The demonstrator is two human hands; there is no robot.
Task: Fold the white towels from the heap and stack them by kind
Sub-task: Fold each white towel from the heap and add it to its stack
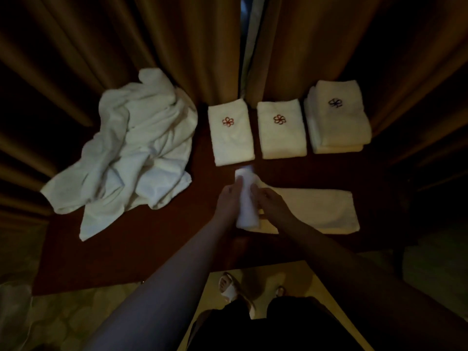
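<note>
Head view, hands [249, 202] gripping soft rolled towel [246, 198]

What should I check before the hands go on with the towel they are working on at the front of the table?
1. Both hands on the work: left hand and right hand grip the rolled-up white end of the towel. Ok.
2. Flat remainder of that towel lies smooth on the dark red table. Ok.
3. Rolled end straight and even: blurred. Cannot tell.
4. Two folded white towels with red flower emblems lie apart from the work. Ok.
5. Stack of folded white towels with a dark emblem stands squarely. Ok.
6. Heap of unfolded white towels remains to fold. Not ok.
</note>
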